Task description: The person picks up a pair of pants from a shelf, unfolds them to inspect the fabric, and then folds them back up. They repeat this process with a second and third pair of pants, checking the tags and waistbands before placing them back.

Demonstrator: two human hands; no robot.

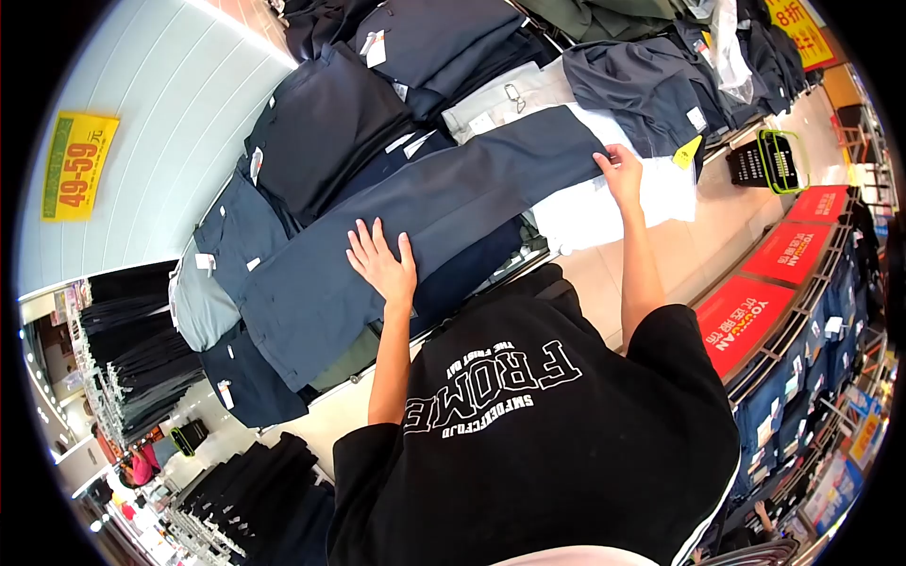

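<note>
Hands point(388, 271) on long, smooth, flat-laid dark trousers point(472, 184).

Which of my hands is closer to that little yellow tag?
Right. Your right hand is just left of the yellow tag, at the end of the dark garment; your left hand is much farther left, spread on the garment.

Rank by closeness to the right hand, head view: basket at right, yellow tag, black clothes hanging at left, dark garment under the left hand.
From the right hand:
1. Dark garment: at its fingertips.
2. Yellow tag: just to the right.
3. Basket: farther right.
4. Black clothes: far left.
</note>
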